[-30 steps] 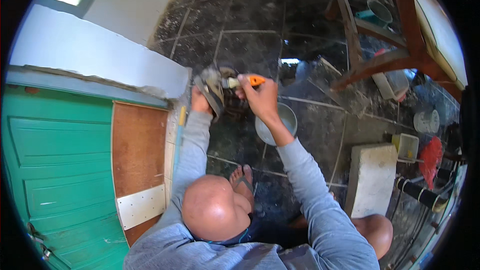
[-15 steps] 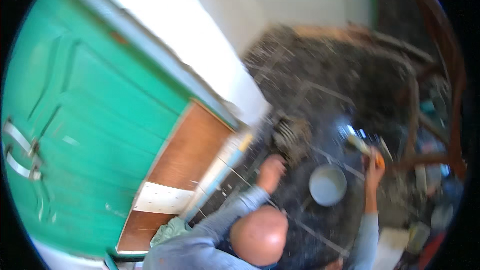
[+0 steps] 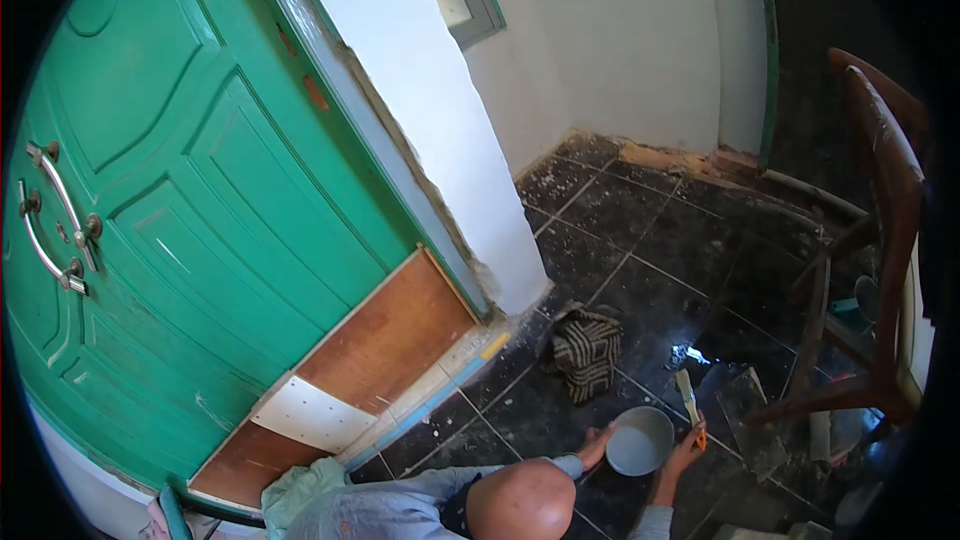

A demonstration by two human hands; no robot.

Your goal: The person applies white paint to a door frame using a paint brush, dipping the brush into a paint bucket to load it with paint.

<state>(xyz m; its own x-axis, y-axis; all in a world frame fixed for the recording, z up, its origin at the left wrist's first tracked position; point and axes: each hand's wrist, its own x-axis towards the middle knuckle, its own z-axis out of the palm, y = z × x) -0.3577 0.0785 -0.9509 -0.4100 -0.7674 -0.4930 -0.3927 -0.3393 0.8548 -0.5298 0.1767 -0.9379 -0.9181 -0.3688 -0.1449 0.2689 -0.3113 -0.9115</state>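
A round white bowl (image 3: 641,444) with greyish contents or a grey inside stands on the dark tiled floor, low and right of centre. My left hand (image 3: 594,447) is closed at the bowl's left rim, its fingertips against the side. On the bowl's right side, my right hand (image 3: 683,452) grips a paintbrush (image 3: 690,400) by its orange handle, with the pale bristles pointing up and away from me. The brush is just outside the bowl's rim. Beyond the left hand lies a crumpled dark-and-beige striped cloth (image 3: 586,358). My bare knee (image 3: 522,502) is between the arms.
A green panelled door (image 3: 210,200) with metal handles fills the left, with a brown board (image 3: 385,330) at its foot. A wooden chair (image 3: 885,240) stands at the right. Wet shine (image 3: 688,354) marks the black tiles (image 3: 640,290). A flat dark slab (image 3: 750,425) lies right of the brush.
My left hand has left the striped cloth and come to the bowl's rim. My right hand, with the brush, is now close beside the bowl. The view has shifted and steadied.
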